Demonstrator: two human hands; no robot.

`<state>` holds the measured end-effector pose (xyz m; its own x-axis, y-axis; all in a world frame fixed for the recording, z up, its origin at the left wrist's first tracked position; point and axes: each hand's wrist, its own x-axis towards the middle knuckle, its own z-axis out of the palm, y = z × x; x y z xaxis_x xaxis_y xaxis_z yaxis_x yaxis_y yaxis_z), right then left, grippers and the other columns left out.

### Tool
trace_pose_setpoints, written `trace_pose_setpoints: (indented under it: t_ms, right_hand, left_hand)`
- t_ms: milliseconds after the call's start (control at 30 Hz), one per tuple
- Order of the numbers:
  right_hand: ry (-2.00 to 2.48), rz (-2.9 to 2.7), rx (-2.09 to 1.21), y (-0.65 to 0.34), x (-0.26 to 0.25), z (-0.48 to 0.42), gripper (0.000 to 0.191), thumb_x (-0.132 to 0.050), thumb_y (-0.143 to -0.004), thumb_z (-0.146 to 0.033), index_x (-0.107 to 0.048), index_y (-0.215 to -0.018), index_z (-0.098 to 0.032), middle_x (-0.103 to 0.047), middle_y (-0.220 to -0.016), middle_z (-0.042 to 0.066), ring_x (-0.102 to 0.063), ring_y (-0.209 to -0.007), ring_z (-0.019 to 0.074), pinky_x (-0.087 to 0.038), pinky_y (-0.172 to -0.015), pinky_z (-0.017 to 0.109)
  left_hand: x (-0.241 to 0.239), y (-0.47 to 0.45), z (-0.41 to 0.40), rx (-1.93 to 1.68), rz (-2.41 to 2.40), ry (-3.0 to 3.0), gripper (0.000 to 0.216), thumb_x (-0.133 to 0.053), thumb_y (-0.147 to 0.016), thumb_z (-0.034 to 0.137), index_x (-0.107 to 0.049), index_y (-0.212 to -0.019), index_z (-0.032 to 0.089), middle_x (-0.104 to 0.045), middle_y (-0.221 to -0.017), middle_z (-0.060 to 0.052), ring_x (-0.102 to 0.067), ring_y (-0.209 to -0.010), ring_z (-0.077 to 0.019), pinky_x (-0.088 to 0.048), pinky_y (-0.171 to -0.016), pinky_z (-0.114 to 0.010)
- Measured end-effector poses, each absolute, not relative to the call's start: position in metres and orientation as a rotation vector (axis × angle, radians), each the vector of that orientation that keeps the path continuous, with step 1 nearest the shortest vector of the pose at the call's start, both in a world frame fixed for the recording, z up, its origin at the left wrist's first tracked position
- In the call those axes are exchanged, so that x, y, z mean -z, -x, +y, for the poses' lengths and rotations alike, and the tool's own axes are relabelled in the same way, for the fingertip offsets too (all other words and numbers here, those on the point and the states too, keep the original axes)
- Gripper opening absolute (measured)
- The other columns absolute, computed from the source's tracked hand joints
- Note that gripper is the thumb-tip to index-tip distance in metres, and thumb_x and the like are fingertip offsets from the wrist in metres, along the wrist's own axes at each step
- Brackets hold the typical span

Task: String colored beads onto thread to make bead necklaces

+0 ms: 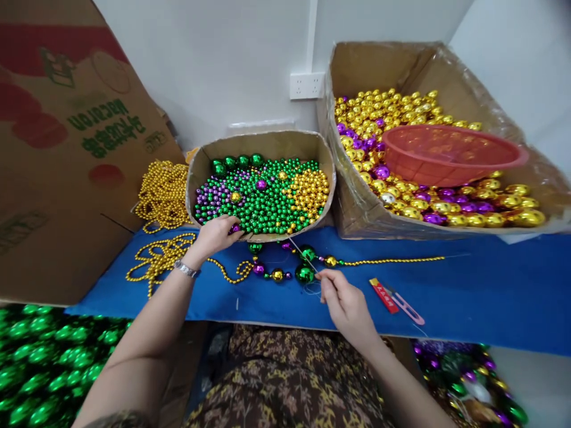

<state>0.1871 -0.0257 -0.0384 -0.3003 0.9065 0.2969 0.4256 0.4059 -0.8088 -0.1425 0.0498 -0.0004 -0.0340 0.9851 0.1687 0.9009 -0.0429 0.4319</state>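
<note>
My left hand [217, 236], with a metal watch on its wrist, reaches over the front rim of a small cardboard box [261, 138] of green, purple and gold beads. Its fingers are closed at a shiny purple bead [235, 228]. In my right hand [343, 297] I pinch a long thin needle [303, 254] that slants up toward the box's front edge. Loops of clear thread [313, 289] hang by those fingers. Between my hands lies a bead string with large green beads [304, 274], smaller purple and gold ones, and a gold bead chain [397, 260].
Gold bead chains [163, 193] lie left of the small box. To its right, a large carton [357, 220] holds gold and purple balls and a red plastic basket [450, 157]. A pink cutter [408, 306] and a red packet [383, 296] rest on the blue cloth [482, 291].
</note>
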Motion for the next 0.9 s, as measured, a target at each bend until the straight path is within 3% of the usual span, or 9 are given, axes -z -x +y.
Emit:
trace_pose_setpoints:
  t_ms: [100,200,333,600,800,900]
  right_hand:
    - [1.11,-1.967,-0.703,-0.18,0.042,-0.027,0.017,-0.041,-0.099,-0.028,-0.057,-0.1,-0.021,-0.065,-0.067,-0.001,-0.063,-0.057,0.0138,-0.046,-0.057,0.023]
    - [1.084,-2.001,-0.62,-0.177,0.043,-0.028,0.016,-0.042,-0.099,-0.025,-0.057,-0.099,-0.02,-0.067,-0.071,0.001,-0.064,-0.058,0.0135,-0.047,-0.059,0.023]
    - [1.061,-2.023,-0.527,-0.176,0.044,-0.029,0.015,-0.042,-0.098,-0.022,-0.057,-0.099,-0.02,-0.069,-0.075,0.002,-0.065,-0.061,0.0137,-0.047,-0.061,0.024]
    - [1.083,-2.019,-0.46,-0.177,0.049,-0.029,0.017,-0.043,-0.098,-0.024,-0.06,-0.096,-0.02,-0.069,-0.07,0.002,-0.066,-0.059,0.0141,-0.048,-0.059,0.024]
    - [1.09,-1.997,-0.407,-0.18,0.053,-0.025,0.015,-0.044,-0.098,-0.023,-0.059,-0.098,-0.019,-0.07,-0.076,0.003,-0.067,-0.063,0.0146,-0.049,-0.062,0.025]
    - [1.091,-1.989,-0.41,-0.182,0.053,-0.024,0.015,-0.045,-0.097,-0.022,-0.059,-0.098,-0.019,-0.071,-0.076,0.003,-0.067,-0.062,0.0146,-0.049,-0.062,0.025]
  left_hand:
    - [0.001,0.123,0.042,-1.167,1.684,-1.552,0.03,-0.073,-0.072,0.036,-0.066,-0.094,0.018,-0.066,-0.085,-0.005,-0.062,-0.075,-0.0174,-0.052,-0.068,-0.028]
    - [0.0,0.094,0.03,-1.374,1.203,-1.027,0.028,-0.073,-0.074,0.031,-0.064,-0.096,0.017,-0.067,-0.089,-0.005,-0.066,-0.078,-0.0163,-0.057,-0.068,-0.028]
    - [0.0,0.068,0.02,-1.383,0.906,-0.731,0.025,-0.071,-0.076,0.022,-0.064,-0.1,0.016,-0.071,-0.098,-0.009,-0.07,-0.087,-0.0199,-0.06,-0.074,-0.028]
    - [0.007,0.052,0.017,-1.355,0.866,-0.624,0.024,-0.063,-0.081,0.018,-0.065,-0.105,0.016,-0.071,-0.1,-0.008,-0.07,-0.098,-0.0226,-0.059,-0.088,-0.035]
    - [0.008,0.052,0.016,-1.349,0.852,-0.571,0.024,-0.062,-0.082,0.02,-0.066,-0.105,0.014,-0.071,-0.098,-0.009,-0.071,-0.092,-0.0203,-0.06,-0.078,-0.028]
    - [0.009,0.052,0.016,-1.385,0.856,-0.579,0.021,-0.063,-0.081,0.019,-0.066,-0.101,0.015,-0.071,-0.096,-0.008,-0.07,-0.095,-0.0217,-0.06,-0.083,-0.031]
